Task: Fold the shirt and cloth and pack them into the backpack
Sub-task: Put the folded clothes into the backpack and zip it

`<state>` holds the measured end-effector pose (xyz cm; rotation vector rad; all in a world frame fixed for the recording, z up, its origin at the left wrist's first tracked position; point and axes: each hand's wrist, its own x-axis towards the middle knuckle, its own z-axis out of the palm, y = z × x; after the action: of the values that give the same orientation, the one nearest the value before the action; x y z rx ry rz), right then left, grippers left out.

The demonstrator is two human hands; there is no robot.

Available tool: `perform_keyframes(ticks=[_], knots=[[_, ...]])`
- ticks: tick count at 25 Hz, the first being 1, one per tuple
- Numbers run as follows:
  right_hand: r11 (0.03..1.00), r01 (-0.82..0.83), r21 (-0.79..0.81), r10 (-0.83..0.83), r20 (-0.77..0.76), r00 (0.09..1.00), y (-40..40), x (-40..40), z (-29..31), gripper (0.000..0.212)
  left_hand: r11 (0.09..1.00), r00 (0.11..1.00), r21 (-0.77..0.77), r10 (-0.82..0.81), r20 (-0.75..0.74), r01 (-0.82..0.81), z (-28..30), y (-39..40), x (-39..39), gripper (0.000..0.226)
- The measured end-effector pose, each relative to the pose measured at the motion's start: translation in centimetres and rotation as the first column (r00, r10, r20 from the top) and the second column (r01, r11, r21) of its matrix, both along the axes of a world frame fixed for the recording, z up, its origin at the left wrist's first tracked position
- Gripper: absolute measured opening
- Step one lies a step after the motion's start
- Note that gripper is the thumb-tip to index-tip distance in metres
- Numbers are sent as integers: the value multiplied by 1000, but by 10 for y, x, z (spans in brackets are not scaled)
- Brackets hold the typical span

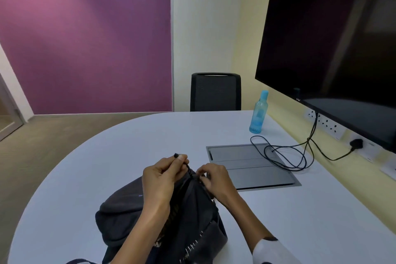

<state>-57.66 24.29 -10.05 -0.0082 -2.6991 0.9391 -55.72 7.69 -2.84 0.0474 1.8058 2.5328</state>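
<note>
A dark grey backpack (124, 216) lies on the white table (107, 156) close to me. My left hand (160, 180) pinches the black zipper pull cord (188, 168) at the far end of the bag's opening. My right hand (214, 180) grips the bag's fabric right beside the zipper. A little patterned brown cloth (169, 218) shows inside the opening under my left forearm. I see no shirt or cloth lying outside the bag.
A grey flap panel (246, 163) is set into the table on the right, with a black cable (285, 156) looped over it. A blue water bottle (258, 113) stands beyond it. A large dark monitor (332, 49) hangs on the right wall. A black chair (215, 92) stands at the far edge.
</note>
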Motion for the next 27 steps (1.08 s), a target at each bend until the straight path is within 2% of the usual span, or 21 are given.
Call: perform_keyframes(ticks=[4, 7, 10, 18, 21, 24, 27], knots=[[968, -112, -224, 114, -4, 994, -9, 23, 16, 33, 998, 999, 37, -44, 31, 43, -3, 0, 4, 9], [981, -150, -123, 151, 2, 989, -15, 31, 19, 28, 996, 997, 67, -55, 53, 52, -1, 4, 10, 11], [994, -104, -24, 103, -50, 993, -19, 32, 16, 21, 993, 995, 94, -80, 60, 74, -1, 6, 12, 14], [993, 72, -91, -85, -160, 983, -17, 19, 10, 26, 989, 998, 137, -58, 34, 53, -6, -2, 23, 11], [990, 130, -60, -137, -143, 980, -9, 11, 11, 25, 987, 998, 153, -58, 29, 53, -7, -6, 24, 11], [986, 154, -66, -160, -96, 982, -7, 8, 9, 26, 975, 994, 218, -61, 95, 39, -9, -6, 21, 11], [991, 85, -105, -84, 9, 996, -11, 20, 16, 32, 955, 985, 295, -72, 154, 24, -9, -7, 14, 10]])
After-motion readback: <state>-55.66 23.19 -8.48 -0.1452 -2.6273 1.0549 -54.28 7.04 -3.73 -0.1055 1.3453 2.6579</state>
